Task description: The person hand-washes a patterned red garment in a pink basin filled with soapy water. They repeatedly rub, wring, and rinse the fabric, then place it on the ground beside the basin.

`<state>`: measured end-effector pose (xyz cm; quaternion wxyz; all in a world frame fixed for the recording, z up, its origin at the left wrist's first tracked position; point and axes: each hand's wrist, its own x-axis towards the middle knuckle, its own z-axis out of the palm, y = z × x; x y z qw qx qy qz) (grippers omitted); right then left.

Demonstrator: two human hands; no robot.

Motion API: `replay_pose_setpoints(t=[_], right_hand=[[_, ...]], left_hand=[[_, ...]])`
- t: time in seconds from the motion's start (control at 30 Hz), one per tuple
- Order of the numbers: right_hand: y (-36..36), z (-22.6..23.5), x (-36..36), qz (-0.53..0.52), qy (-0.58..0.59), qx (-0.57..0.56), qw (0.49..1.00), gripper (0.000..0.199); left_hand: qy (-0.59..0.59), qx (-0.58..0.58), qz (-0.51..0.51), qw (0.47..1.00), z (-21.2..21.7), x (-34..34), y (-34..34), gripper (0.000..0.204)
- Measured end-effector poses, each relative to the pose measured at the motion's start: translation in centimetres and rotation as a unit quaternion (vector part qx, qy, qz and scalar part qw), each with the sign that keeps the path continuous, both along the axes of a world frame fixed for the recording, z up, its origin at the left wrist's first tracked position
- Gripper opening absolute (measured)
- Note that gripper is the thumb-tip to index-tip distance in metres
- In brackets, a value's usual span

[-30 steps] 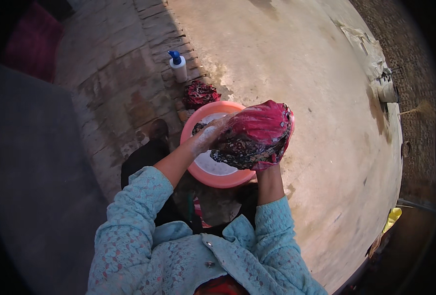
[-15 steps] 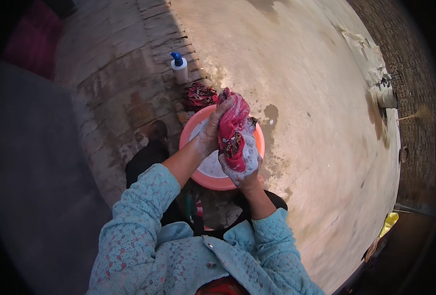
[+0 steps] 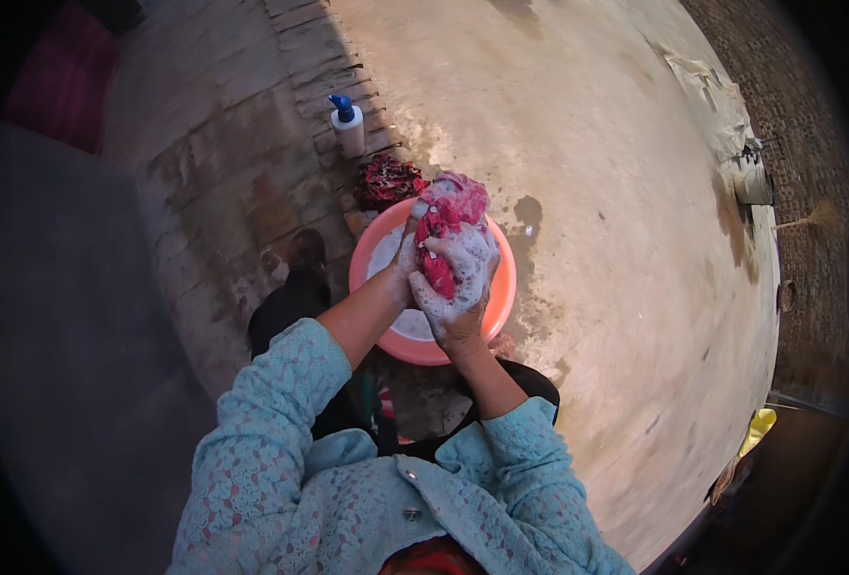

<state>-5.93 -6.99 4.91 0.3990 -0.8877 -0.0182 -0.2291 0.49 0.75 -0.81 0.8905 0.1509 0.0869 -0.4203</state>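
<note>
A soapy red-pink cloth [image 3: 459, 203] is bunched up above the salmon-pink basin [image 3: 505, 292]. My left hand [image 3: 408, 257] grips it from the left side. My right hand [image 3: 458, 321], thick with white foam, is wrapped round its lower right part. The two hands are pressed close together, and foam hides some of the fingers. Inside the basin, white sudsy water [image 3: 411, 324] shows below my wrists. Just beyond the rim, a crumpled dark red and black patterned cloth [image 3: 386, 182] lies on the ground.
A white pump bottle [image 3: 350, 134] with a blue top stands on the brick edging [image 3: 314, 57] beyond the basin. Pale concrete floor [image 3: 626, 240] stretches to the right. Along the far-right brick wall are a pale bucket [image 3: 754, 186] and a straw broom [image 3: 822, 218].
My hands have come together and squeezed the cloth into a tighter bundle. My right hand has moved left and now overlaps the cloth's front, with more foam showing.
</note>
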Motion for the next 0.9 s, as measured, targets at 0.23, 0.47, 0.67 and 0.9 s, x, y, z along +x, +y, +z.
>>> replay_pose_setpoints(t=[0.23, 0.47, 0.67, 0.9], right_hand=[[-6.8, -4.1, 3.1, -0.119, 0.058, 0.554, 0.822, 0.017], [-0.9, -1.4, 0.1, -0.029, 0.014, 0.164, 0.986, 0.024], [-5.9, -5.3, 3.1, -0.137, -0.035, 0.397, 0.907, 0.015], [0.8, -0.7, 0.0, -0.05, -0.072, 0.108, 0.99, 0.018]], left_hand=[[-0.086, 0.162, 0.0, 0.983, 0.9, -2.8, -2.4, 0.028], [-0.021, 0.083, 0.037, 0.996, 4.6, 0.7, -1.0, 0.013], [-0.048, 0.174, 0.046, 0.982, 0.2, -2.1, -1.8, 0.03], [-0.011, -0.046, -0.003, 0.999, 1.3, -0.4, -0.3, 0.025]])
